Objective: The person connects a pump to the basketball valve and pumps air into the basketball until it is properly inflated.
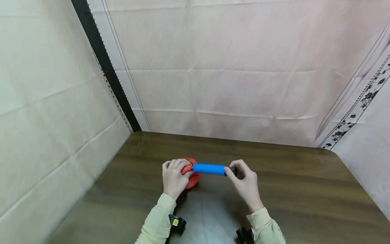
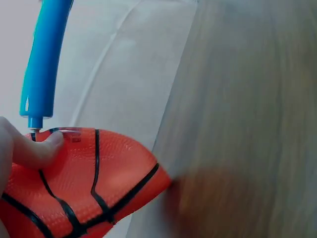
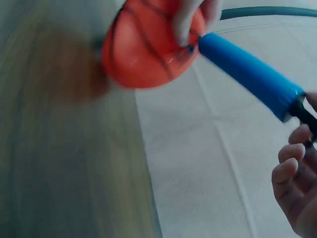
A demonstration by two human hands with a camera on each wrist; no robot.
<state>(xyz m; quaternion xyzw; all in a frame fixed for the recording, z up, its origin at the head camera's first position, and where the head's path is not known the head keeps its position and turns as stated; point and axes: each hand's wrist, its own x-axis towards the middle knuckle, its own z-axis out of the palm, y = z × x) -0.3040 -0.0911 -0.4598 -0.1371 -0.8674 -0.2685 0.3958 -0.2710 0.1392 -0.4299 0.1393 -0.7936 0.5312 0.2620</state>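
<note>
A deflated orange-red toy basketball (image 2: 121, 163) with black lines is gripped in my left hand (image 1: 176, 178), its skin caved in and folded. Into its top edge runs the thin needle of a blue hand pump (image 1: 209, 169), seen close up in the left wrist view beside my thumb. The pump lies roughly level, stretching from the ball to my right hand (image 1: 246, 183). That hand holds the black handle (image 3: 303, 115) at the pump's far end, fingers curled round it. Ball and pump are held above the table.
Below the hands spreads a brown wood-grain table (image 1: 304, 183). Pale creased cloth (image 1: 237, 67) hangs behind its back edge and along both sides. A black strip (image 1: 106, 64) runs down the back left corner. Small dark cameras sit on both wrists.
</note>
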